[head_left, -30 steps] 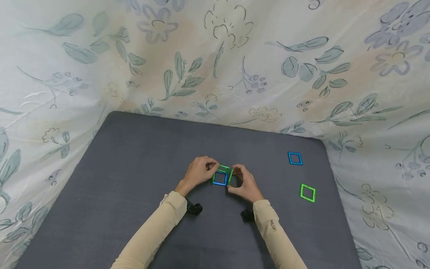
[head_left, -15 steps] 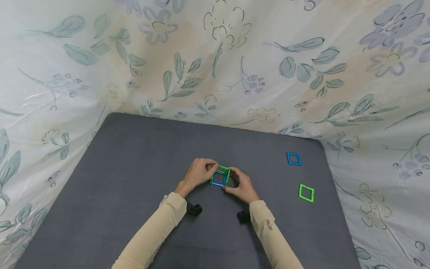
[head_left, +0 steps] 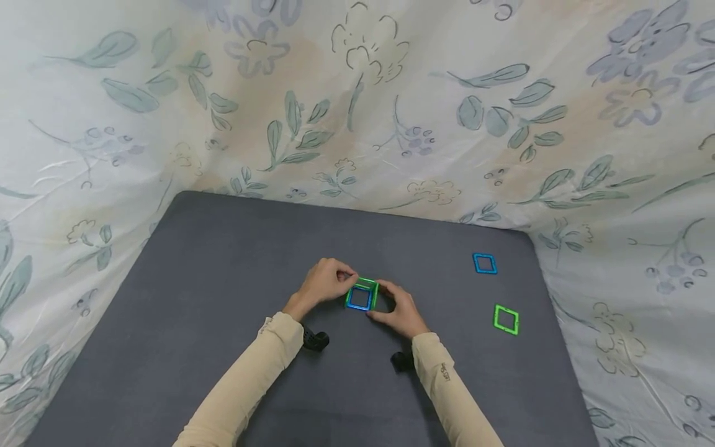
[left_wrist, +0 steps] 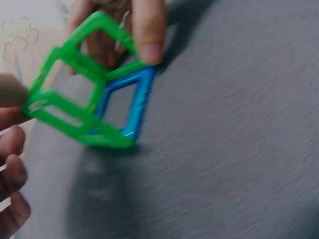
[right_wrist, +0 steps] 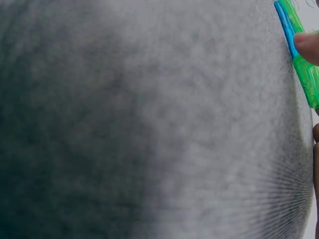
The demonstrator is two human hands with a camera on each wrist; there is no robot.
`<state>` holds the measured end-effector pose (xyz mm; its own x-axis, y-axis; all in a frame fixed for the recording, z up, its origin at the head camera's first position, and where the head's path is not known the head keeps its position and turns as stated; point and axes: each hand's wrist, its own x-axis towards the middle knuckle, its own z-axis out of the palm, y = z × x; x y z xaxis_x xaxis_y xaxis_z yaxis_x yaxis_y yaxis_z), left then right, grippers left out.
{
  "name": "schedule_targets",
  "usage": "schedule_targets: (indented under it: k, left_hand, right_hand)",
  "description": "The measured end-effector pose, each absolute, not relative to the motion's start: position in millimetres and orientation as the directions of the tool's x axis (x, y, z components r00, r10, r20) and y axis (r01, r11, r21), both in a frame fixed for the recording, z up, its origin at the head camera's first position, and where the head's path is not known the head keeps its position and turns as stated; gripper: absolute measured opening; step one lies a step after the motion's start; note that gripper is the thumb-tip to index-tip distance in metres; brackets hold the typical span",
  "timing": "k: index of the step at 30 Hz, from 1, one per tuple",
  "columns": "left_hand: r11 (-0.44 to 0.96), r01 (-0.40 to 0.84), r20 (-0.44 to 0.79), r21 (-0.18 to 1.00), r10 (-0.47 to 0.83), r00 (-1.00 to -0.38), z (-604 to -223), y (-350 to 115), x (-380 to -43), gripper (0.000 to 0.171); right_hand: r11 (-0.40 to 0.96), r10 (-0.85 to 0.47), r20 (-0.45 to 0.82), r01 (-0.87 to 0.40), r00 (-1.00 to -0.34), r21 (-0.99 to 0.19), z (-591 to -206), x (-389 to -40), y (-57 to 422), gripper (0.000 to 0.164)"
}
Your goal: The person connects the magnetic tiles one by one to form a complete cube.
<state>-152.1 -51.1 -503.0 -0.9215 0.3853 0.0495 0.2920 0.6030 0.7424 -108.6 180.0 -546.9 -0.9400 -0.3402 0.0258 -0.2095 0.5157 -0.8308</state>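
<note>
The right hand [head_left: 401, 308] has brought its green square plastic frame [left_wrist: 117, 33] against the blue square plastic frame [left_wrist: 138, 104], mid-table; part-curled, it grips two edges. The left hand [head_left: 326, 282] pinches a green corner. Probably light, stiff (perhaps magnetic); best held by rims.

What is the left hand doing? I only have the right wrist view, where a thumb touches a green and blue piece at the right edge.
Observer: In the head view, the left hand pinches the green frames at their far left corner.
Operator: How many green ones are in that piece?
Observer: Three; the left wrist view shows them along three sides of the blue frame.
Operator: Is anything lying loose?
Observer: Yes, the head view shows a loose blue frame and a loose green frame on the table, off to the right.
</note>
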Motion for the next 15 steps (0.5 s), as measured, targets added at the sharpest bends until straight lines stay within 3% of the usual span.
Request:
schedule_targets:
  k: [8,15]
  left_hand:
    - [0.563,0.399,-0.079,0.723,0.642,-0.763,-482,-58,-179,0.027]
    - [0.569,0.416,-0.186,0.709,0.72,-0.668,-478,-57,-190,0.028]
  right_hand:
    - [0.546,-0.343,0.021,-0.217,-0.939,-0.809,-550,-109,182,0.067]
    - [0.559,-0.334,-0.011,-0.188,-0.942,-0.808,-550,-109,184,0.067]
